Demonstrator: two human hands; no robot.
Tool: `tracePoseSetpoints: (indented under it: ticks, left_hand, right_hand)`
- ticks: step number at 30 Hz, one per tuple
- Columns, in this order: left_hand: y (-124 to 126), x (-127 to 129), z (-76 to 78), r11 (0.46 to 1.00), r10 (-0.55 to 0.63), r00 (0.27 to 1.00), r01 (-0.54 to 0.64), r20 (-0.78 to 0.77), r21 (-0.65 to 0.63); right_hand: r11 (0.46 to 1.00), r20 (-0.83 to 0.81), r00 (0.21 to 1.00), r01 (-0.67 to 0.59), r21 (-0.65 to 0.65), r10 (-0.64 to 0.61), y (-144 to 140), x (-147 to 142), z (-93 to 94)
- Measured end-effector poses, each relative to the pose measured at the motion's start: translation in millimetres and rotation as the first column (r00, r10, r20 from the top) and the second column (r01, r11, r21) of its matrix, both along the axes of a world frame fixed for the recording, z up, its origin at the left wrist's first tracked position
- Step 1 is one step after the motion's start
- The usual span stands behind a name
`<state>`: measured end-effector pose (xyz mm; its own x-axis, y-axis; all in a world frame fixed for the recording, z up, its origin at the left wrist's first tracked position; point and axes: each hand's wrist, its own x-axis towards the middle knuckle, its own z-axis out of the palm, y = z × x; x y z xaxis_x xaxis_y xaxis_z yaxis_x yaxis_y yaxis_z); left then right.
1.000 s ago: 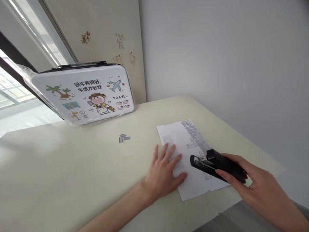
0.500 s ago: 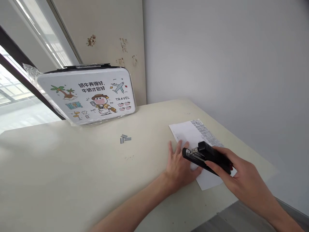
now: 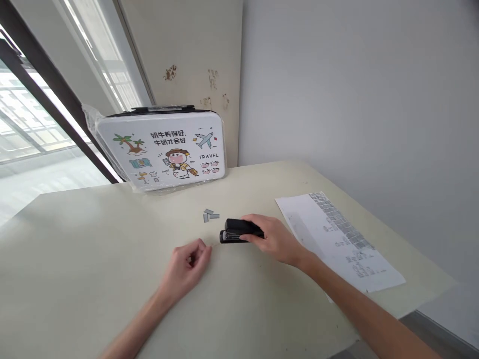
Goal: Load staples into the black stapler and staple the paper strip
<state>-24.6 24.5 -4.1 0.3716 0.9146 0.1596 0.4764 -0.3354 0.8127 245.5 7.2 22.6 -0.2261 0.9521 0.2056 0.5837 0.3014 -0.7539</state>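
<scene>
A black stapler (image 3: 239, 230) is gripped in my right hand (image 3: 275, 238), low over the table, its front end pointing left. Thumb below and fingers on top, the hand wraps round its rear part. My left hand (image 3: 190, 267) rests close by on the left, fingers curled in and thumb against the forefinger; whether anything tiny is pinched there I cannot make out. Just beyond both hands lie several grey staple strips (image 3: 210, 216). To the right, partly behind my right forearm, some printed paper sheets (image 3: 310, 219) lie flat, touched by neither hand.
A white cartoon-printed case (image 3: 164, 149) in clear plastic wrap stands at the back of the pale table (image 3: 93, 249). A grey wall (image 3: 337, 89) runs along the right and back. Window panes (image 3: 33, 119) are at the far left.
My left hand has left the paper and moved left, its spread fingers now curled. My right hand has carried the stapler left, away from the sheets. The view has shifted slightly.
</scene>
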Motion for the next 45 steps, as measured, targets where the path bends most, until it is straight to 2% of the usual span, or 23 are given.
tracePoseSetpoints:
  ticks: [3,7,12,16,19,21,24,26,28,29,31,33,36,38,41,45]
  left_hand:
    - [11,-16,1.5,0.977,0.198,0.979,-0.193,0.048,-0.091]
    - [15,-16,3.1,0.952,0.254,0.962,-0.231,0.096,-0.202]
    - [14,-15,6.5,0.925,0.329,0.936,-0.293,0.124,-0.240]
    - [14,-15,10.5,0.906,0.395,0.906,-0.356,0.154,-0.229]
    - [14,-18,13.3,0.881,0.468,0.866,-0.442,0.175,-0.168]
    - [16,-21,14.1,0.851,0.525,0.830,-0.515,0.188,-0.102]
    - [19,-25,11.0,0.815,0.578,0.791,-0.571,0.200,-0.100]
    - [21,-25,6.6,0.829,0.559,0.792,-0.527,0.243,-0.189]
    - [22,-20,2.5,0.849,0.523,0.767,-0.429,0.371,-0.309]
    - [21,-17,1.3,0.849,0.518,0.722,-0.368,0.459,-0.379]
    - [20,-10,1.3,0.823,0.535,0.581,-0.192,0.614,-0.535]
    - [16,-4,3.9,0.741,0.585,0.456,0.037,0.671,-0.671]
    - [11,0,8.2,0.585,0.639,0.394,0.309,0.660,-0.750]
    - [9,0,9.1,0.534,0.670,0.358,0.375,0.650,-0.757]
    - [10,-2,8.6,0.520,0.726,0.292,0.360,0.623,-0.775]
    - [13,-2,9.8,0.505,0.759,0.257,0.348,0.598,-0.790]
  right_hand:
    - [0.995,0.000,0.995,-0.104,-0.013,0.104,15,-23,-13.9]
    - [0.994,-0.023,0.994,-0.107,-0.009,0.107,17,-29,-26.4]
    - [0.995,-0.201,0.975,0.077,-0.069,-0.090,13,-21,-40.7]
    - [0.975,-0.156,0.963,0.211,-0.064,-0.219,11,-25,-52.7]
    - [0.962,-0.125,0.954,0.272,-0.023,-0.272,11,-28,-56.6]
    - [0.968,-0.109,0.962,0.251,0.000,-0.250,11,-27,-55.7]
    - [0.997,-0.052,0.996,0.075,0.011,-0.075,9,-24,-51.0]
    - [1.000,0.005,1.000,-0.017,0.021,0.017,8,-23,-47.3]
    - [0.997,0.024,0.999,-0.025,0.077,0.024,5,-24,-44.4]
    - [0.992,0.010,1.000,-0.019,0.128,0.018,4,-25,-43.4]
    - [0.962,-0.035,0.999,-0.011,0.272,0.021,0,-29,-41.6]
    - [0.907,-0.039,0.999,-0.016,0.422,0.036,-4,-33,-39.9]
    - [0.813,0.070,0.997,-0.072,0.578,0.038,-13,-41,-37.6]
    - [0.765,0.174,0.984,-0.137,0.629,0.033,-17,-46,-36.9]
    - [0.728,0.272,0.962,-0.201,0.655,0.021,-21,-49,-38.0]
    - [0.725,0.192,0.981,-0.147,0.672,0.022,-20,-48,-38.8]
